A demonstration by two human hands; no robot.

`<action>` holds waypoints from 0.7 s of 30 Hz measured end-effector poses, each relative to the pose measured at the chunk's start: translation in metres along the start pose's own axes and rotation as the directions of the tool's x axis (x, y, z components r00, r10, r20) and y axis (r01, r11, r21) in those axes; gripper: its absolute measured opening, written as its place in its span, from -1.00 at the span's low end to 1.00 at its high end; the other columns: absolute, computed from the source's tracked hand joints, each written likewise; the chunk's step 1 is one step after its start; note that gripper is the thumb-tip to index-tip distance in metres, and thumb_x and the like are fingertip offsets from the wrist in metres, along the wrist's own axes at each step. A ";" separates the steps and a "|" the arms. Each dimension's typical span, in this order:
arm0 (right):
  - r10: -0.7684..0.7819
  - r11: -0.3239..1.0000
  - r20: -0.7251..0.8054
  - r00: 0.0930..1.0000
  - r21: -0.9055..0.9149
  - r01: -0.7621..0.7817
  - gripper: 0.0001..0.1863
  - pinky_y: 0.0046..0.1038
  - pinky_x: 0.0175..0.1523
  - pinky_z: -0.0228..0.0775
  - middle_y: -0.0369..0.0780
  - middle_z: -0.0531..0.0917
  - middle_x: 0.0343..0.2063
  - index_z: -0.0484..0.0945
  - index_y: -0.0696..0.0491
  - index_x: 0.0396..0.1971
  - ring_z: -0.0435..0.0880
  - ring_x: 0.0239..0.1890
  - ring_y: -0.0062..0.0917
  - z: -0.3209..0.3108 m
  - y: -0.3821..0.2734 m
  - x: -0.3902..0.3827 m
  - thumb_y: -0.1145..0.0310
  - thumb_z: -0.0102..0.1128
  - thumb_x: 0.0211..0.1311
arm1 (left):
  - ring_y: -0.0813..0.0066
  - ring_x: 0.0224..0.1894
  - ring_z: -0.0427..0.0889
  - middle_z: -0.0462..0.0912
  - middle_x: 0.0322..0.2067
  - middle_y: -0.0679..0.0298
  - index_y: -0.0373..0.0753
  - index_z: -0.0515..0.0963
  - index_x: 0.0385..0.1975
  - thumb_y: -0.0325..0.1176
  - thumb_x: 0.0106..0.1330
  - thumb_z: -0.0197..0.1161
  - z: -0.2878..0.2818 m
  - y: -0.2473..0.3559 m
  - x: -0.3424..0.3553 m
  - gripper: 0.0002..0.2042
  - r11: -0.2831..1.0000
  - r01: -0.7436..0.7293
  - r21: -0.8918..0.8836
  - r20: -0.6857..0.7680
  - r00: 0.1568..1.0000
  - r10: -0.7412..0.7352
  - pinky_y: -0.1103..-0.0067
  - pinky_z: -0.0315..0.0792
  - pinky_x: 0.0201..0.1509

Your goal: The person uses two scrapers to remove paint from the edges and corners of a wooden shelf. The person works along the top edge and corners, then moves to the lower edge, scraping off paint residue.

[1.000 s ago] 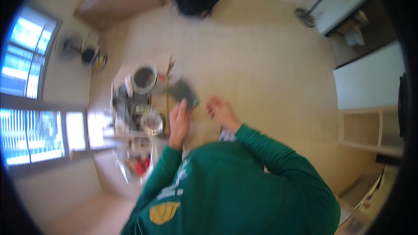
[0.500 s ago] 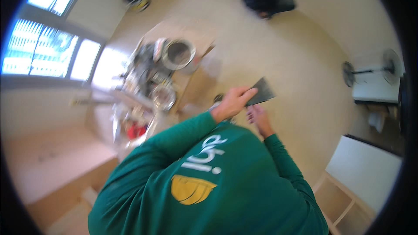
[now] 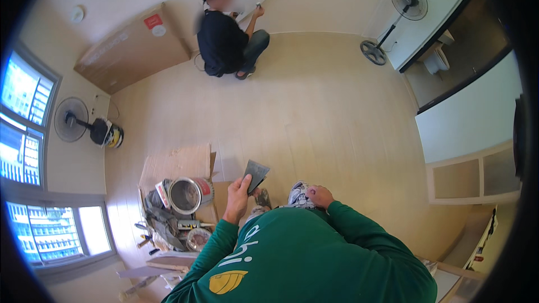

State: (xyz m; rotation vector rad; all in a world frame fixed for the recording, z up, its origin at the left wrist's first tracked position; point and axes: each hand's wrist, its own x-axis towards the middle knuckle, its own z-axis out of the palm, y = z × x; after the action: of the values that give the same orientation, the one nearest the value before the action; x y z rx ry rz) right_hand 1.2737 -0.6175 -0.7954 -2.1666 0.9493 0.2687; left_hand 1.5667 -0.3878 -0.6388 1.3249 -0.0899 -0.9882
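Note:
My left hand (image 3: 238,195) is closed round a putty knife (image 3: 257,175), its wide, flat grey blade pointing up and to the right over the floor. Over my right leg, close to a patterned shoe (image 3: 297,192), my right hand (image 3: 320,196) has its fingers curled in; whether anything is inside them is hidden. Left of my left hand, an open metal can (image 3: 206,189) with a red label stands among tools and rags. A small round tub (image 3: 197,239) with pale contents lies nearer to me.
A cardboard sheet (image 3: 174,161) lies under the can. Ahead, a person (image 3: 222,42) in dark clothes squats by the wall, beside a long cardboard box (image 3: 137,50). One fan (image 3: 71,119) stands at the left windows, another fan (image 3: 409,1) at far right. Wooden shelving (image 3: 457,179) stands right.
My view has swung, bringing the squatting person and box fully into sight. My hands have moved apart: the left keeps the putty knife, the right has drawn away from it to the right.

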 end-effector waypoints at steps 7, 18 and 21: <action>-0.017 0.999 0.165 0.986 0.043 0.010 -0.54 -0.09 0.16 0.61 -0.02 0.84 -0.16 0.84 0.02 -0.13 0.80 -0.02 -0.04 -0.018 0.009 0.086 -0.07 0.22 0.40 | 0.50 -0.43 0.74 0.84 -0.32 0.14 -0.34 0.73 -0.15 -0.10 0.70 0.22 0.032 0.024 0.055 -0.62 1.000 -0.012 0.025 -0.044 0.999 0.013 0.55 0.62 -0.30; 0.228 -0.511 -0.266 0.937 0.786 0.347 0.18 0.32 0.69 -0.12 -0.15 -0.25 0.75 -0.51 -0.36 0.75 -0.28 0.77 -0.01 -0.284 -0.131 0.382 0.15 0.28 0.51 | 0.47 -0.40 0.76 0.86 -0.25 0.15 -0.39 0.74 -0.10 -0.09 0.71 0.19 0.140 0.076 0.155 -0.58 0.992 -0.046 0.119 -0.188 0.980 0.068 0.54 0.64 -0.28; 0.220 -0.587 -0.309 0.925 0.715 0.379 0.18 0.30 0.73 -0.31 -0.12 -0.35 0.76 -0.42 -0.24 0.76 -0.42 0.78 -0.07 -0.326 -0.164 0.453 0.11 0.32 0.47 | 0.47 -0.41 0.76 0.84 -0.30 0.12 -0.42 0.73 -0.10 -0.08 0.71 0.19 0.148 0.077 0.156 -0.57 0.985 -0.004 0.173 -0.238 0.970 0.046 0.53 0.66 -0.26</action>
State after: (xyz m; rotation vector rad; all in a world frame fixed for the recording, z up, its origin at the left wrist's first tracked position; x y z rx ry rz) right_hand 1.6764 -1.0219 -0.6806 -0.1679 0.4887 -0.9718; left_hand 1.6195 -0.6071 -0.6022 1.5897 -0.0055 -0.8043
